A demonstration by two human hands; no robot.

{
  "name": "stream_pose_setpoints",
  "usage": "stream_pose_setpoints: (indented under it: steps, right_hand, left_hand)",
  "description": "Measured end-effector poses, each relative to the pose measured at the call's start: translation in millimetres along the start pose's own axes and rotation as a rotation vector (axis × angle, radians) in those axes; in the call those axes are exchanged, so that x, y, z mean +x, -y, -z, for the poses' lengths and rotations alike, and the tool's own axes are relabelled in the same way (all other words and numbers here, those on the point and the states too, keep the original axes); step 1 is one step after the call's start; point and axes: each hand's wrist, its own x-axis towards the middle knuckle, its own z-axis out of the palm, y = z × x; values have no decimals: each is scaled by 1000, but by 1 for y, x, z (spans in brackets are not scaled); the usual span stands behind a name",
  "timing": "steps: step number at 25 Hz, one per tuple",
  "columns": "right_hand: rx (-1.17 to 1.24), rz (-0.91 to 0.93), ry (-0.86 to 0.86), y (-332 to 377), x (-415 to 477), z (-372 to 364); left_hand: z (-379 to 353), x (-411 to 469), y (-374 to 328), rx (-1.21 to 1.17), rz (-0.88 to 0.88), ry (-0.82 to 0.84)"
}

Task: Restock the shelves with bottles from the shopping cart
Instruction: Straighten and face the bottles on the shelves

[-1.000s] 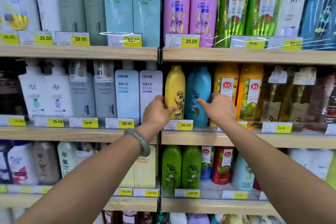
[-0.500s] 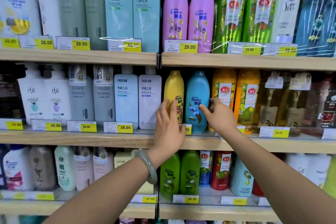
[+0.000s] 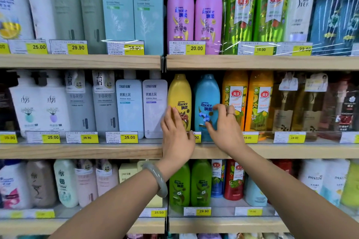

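Blue bottle [image 3: 206, 95] stands upright at the front edge of the middle shelf [image 3: 77, 150], between a yellow bottle [image 3: 179, 91] and an orange bottle [image 3: 234, 83]. The right hand [image 3: 223, 128] curls thumb and fingers round its lower half, holding it. The left hand [image 3: 176, 136], a bracelet [image 3: 160, 182] on its wrist, lays straight fingers flat against the yellow bottle.

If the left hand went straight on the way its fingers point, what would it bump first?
Probably the yellow bottle on the middle shelf: the left hand points its straight fingers at that bottle's lower front. They may already touch it; depth is unclear.
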Motion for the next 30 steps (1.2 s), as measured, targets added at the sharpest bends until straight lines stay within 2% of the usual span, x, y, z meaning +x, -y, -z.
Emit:
stream_pose_setpoints:
  steps: [3,6,9,13,18,20,22,26,30]
  right_hand:
    - [23,-57,-21,9,2,0]
    - [87,-181,-37,10,10,0]
    - [86,-272,-29,8,18,-3]
    - [94,-312,-21,6,23,-5]
    - [121,-323,-47,3,23,-5]
    - [129,-323,-47,2,22,-4]
    - [142,-326,-41,2,22,-3]
    - [202,-337,-25,-2,22,0]
    - [219,-306,-12,-6,20,7]
  left_hand:
    - [0,6,-4,-80,28,-3]
    - [5,15,-6,-111,63,-84]
    - [10,28,-7,-130,199,-124]
    - [5,33,-23,-256,344,-105]
    - [-4,34,-31,-377,346,-133]
    - [-4,37,-31,-450,439,-72]
    - [-3,42,-28,-425,494,3]
    - [7,45,-7,-526,386,131]
    - [23,52,18,-642,277,366]
